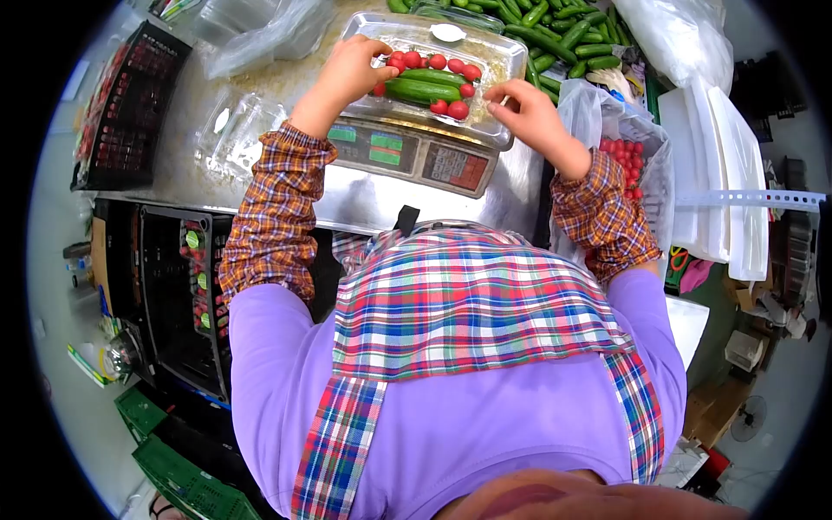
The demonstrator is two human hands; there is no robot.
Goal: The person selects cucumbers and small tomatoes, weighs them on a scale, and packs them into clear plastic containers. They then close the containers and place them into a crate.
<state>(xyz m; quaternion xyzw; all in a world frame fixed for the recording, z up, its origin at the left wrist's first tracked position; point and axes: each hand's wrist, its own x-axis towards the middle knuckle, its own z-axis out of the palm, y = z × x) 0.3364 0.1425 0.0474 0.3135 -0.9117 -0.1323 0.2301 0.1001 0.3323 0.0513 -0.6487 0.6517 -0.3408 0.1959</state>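
Observation:
A clear plastic tray (407, 111) rests on a digital scale (373, 154). In it lie green cucumbers (425, 91), side by side, with several red cherry tomatoes (437, 61) along their far side and at both ends. At the tray's left end, my left hand (351, 74) has its thumb and fingertips around a cherry tomato. My right hand (527, 114) hovers by the tray's right rim, its fingers bent and apart, and nothing shows between them. Part of the tray's left side is hidden behind my left hand.
Loose cucumbers (568, 35) are heaped at the back right. To the right stands a plastic-lined crate (598, 108) of tomatoes, beside white foam sheets (693, 173). Empty clear trays (238, 134) lie left of the scale, near a black crate (130, 113).

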